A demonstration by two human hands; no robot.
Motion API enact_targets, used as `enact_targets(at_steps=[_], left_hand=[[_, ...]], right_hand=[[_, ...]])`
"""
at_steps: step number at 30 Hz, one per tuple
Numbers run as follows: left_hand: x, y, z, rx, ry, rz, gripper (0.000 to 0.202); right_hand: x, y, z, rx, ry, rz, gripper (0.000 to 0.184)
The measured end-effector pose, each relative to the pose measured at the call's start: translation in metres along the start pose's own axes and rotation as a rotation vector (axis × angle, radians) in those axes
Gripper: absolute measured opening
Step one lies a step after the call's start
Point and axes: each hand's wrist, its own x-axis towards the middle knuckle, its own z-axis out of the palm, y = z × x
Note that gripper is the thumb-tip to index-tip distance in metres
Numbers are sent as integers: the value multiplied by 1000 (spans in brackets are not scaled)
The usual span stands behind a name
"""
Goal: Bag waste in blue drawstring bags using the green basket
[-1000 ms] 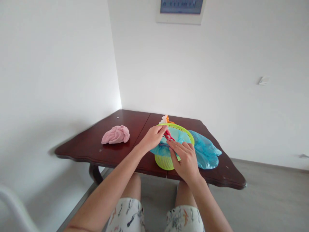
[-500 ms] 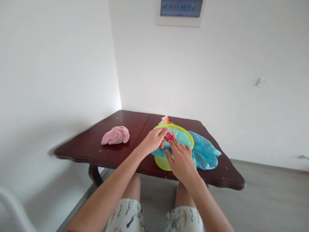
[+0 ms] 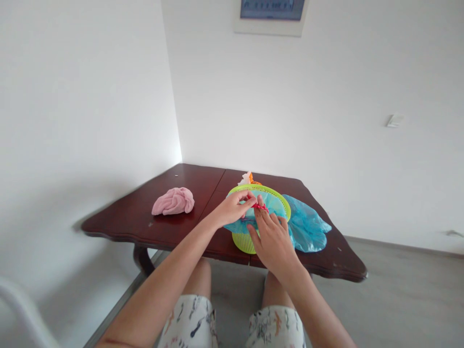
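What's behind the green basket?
An orange item and a white crumpled item stick up behind the lime-green plastic basket; their lower parts are hidden by it, so what they are cannot be told.

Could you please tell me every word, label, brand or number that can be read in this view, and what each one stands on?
Nothing here can be read for certain.
Wall panel window: a row of small dark marks, too small and blurred to read.
Patterned shorts: small printed figures, no legible lettering.
Green plastic basket: no readable marking shows.
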Motion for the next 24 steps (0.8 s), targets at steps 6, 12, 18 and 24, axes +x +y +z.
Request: enact_targets(at_steps=[6, 12, 18, 24], left_hand=[[3, 6, 0, 101, 18, 92, 48], [8, 9, -12, 72, -244, 84, 51], [9, 10, -21, -115, -383, -93, 64], [8, 17, -23, -300, -419, -193, 66]], right_hand=[[0, -5, -4, 13, -29, -12, 47], [-2, -2, -7, 77, -14, -47, 45], [0, 0, -16, 97, 10, -100, 47], [4, 1, -28, 118, 27, -111, 34]])
